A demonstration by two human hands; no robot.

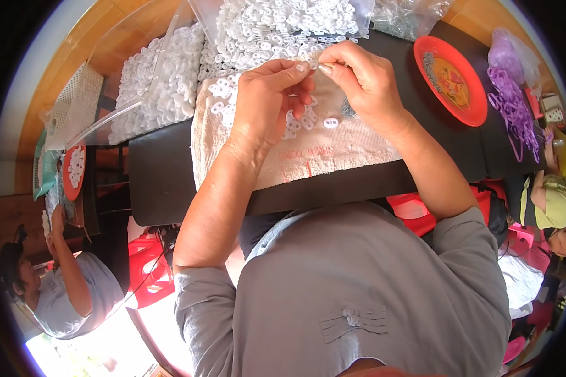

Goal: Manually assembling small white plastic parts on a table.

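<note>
My left hand (273,91) and my right hand (365,81) are raised over a beige cloth (358,147), fingertips almost meeting. The left thumb and fingers pinch what looks like a small white oval plastic piece, mostly covered by the fingers. A pinch also closes my right hand; what is in it is too small to make out. Beneath the hands, loose white oval pieces with holes (331,123) lie on the cloth. A little heap of small grey parts (348,108) sits partly behind my right hand.
Clear bins of white pieces (157,81) stand at the back and left. On the dark table (446,147), a red plate (478,110) holds grey parts, beside purple strands (512,107). A bag of grey parts (405,22) lies behind. Another person (69,283) works at the left.
</note>
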